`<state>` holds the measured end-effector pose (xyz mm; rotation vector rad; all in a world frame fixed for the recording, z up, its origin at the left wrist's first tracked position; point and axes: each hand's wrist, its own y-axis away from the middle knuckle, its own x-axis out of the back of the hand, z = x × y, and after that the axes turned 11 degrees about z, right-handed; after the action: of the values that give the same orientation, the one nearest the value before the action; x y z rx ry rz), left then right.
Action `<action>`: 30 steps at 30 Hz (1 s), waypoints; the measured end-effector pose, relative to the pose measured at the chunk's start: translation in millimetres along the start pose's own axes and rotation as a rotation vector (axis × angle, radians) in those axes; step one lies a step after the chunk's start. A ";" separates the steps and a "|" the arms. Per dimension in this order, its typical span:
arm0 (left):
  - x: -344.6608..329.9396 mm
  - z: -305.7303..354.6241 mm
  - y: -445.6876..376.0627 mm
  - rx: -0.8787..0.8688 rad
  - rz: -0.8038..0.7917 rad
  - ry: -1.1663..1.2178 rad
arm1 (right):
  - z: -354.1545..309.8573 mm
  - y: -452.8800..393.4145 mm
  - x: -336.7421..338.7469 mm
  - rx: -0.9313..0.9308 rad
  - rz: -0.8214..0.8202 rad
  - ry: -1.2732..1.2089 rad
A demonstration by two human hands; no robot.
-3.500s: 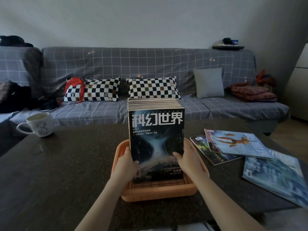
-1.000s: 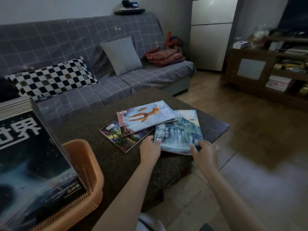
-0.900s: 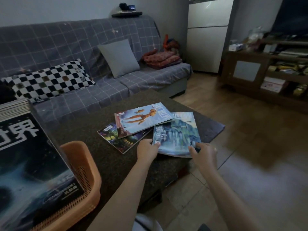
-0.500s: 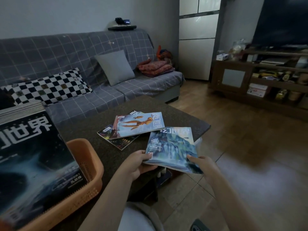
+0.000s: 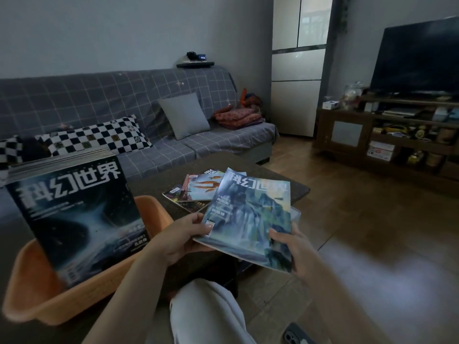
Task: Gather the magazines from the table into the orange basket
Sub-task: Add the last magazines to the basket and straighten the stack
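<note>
while you hold the blue magazine (image 5: 250, 219) off the table (image 5: 293, 187), its title reads 科幻世界, top edge pointing away from you, long axis running near to far. your left hand (image 5: 178, 237) pinches its near left corner, thumb on the cover; your right hand (image 5: 293, 247) grips the near right edge. same title shows on the front of the upright stack (image 5: 77, 214) in the orange basket (image 5: 32, 301). two more magazines (image 5: 196, 192) lie overlapped on the table, partly hidden, small print unreadable.
</note>
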<state>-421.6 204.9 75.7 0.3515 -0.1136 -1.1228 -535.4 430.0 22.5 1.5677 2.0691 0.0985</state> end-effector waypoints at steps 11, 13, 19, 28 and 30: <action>57.3 6.2 38.9 -0.288 0.320 0.073 | -3.0 17.1 -73.8 0.112 -0.260 0.124; 71.8 6.0 46.9 -0.355 0.428 0.052 | -0.3 13.6 -91.0 0.125 -0.318 0.169; 114.6 7.5 74.7 -0.523 0.659 0.066 | 11.5 6.9 -154.1 0.206 -0.495 0.294; 176.4 2.4 96.2 -0.553 0.855 0.057 | 31.3 -5.8 -236.7 0.308 -0.657 0.422; 187.7 -1.7 94.6 -0.550 0.914 0.004 | 37.1 -6.0 -251.6 0.397 -0.650 0.518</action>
<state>-258.3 73.3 89.3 -0.1958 0.0442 -0.2166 -478.5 189.2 81.7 1.0469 3.0648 -0.1725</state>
